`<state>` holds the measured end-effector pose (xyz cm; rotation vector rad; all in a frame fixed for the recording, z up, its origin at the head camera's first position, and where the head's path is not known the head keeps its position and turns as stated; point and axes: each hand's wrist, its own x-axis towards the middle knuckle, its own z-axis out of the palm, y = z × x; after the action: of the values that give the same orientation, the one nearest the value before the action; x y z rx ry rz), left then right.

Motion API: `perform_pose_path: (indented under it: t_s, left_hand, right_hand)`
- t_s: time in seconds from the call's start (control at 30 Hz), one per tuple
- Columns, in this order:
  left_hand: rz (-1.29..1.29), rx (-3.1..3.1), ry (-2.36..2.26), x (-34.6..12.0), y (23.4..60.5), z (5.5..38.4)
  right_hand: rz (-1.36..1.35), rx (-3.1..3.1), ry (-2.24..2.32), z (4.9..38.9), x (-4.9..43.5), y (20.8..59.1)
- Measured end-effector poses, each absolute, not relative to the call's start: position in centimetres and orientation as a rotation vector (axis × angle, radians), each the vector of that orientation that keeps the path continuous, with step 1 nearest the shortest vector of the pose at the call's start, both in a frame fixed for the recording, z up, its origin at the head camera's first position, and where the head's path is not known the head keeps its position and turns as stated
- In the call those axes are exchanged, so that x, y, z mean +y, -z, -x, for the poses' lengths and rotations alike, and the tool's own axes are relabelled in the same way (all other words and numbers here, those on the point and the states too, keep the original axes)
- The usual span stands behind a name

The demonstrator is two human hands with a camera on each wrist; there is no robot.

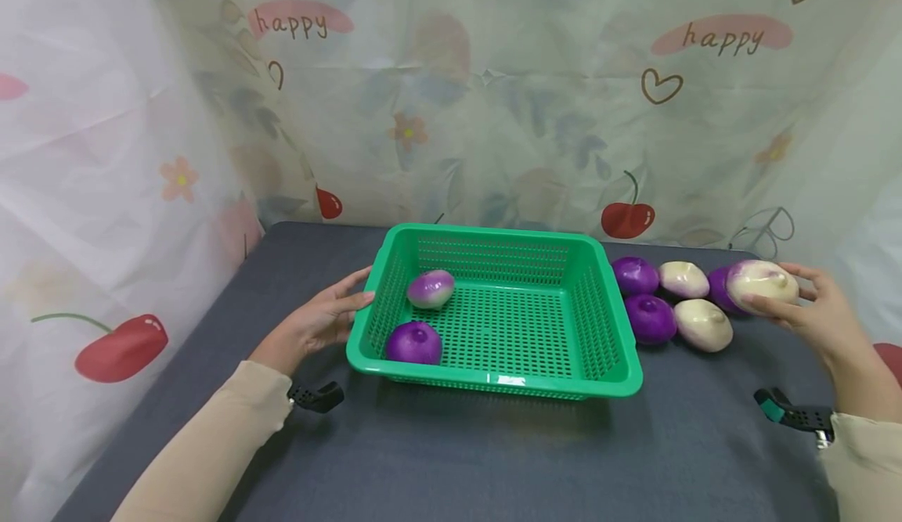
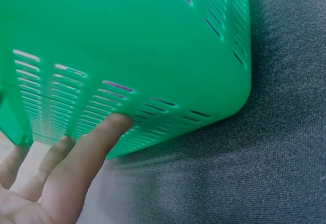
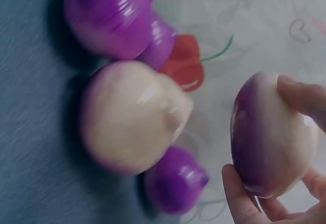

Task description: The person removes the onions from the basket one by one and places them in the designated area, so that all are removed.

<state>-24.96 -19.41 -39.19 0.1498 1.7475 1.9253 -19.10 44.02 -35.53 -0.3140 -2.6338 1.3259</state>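
Behind a dark grey worktop (image 1: 486, 459), a curtain (image 1: 493, 146) printed with hearts, cherries and the word "happy". Right grip (image 1: 826, 322) clamped on a two-tone bulb (image 1: 759, 281), thumb on one side, curled fingers on the other. Pale face and nub turned upward, purple face toward the worktop, long axis running roughly left to right. In the right wrist view, seen apart from the other bulbs.

Left grip (image 1: 314, 325) with fingers fairly straight and spread, fingertips (image 2: 116, 123) touching the slotted outer wall of the basket (image 1: 613, 386), thumb at the rim. Right of the left grip, inside the basket, a lilac bulb (image 1: 431, 289) and, nearer the person, a round purple bulb (image 1: 413, 343).

Just left of the right grip, partly covered in the head view, a half-hidden bulb (image 1: 720, 291). Further left, far white bulb (image 1: 683, 279) and near white bulb (image 1: 703, 325), then far purple bulb (image 1: 636, 275) and near purple bulb (image 1: 650, 319), just beside the basket.

Far worktop edge just beyond the right grip; left edge slanting past the left grip. Broad stretch of worktop on the near side, between both grips.
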Motion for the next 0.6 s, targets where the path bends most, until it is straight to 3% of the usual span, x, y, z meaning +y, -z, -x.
perform_pose_path:
  t_s: [0.07,0.3,0.6]
  left_hand:
    - [-0.150,1.746,-1.927,-19.4,39.2,24.9]
    - [-0.145,1.755,-1.926,-19.5,39.2,25.0]
    - [-0.137,1.758,-1.919,-19.5,39.3,25.1]
  right_hand:
    - [0.358,-2.648,-1.313,18.9,44.7,36.4]
    - [0.524,-2.567,-1.347,23.0,54.6,45.7]
    - [0.700,-2.685,-1.258,20.0,50.9,43.4]
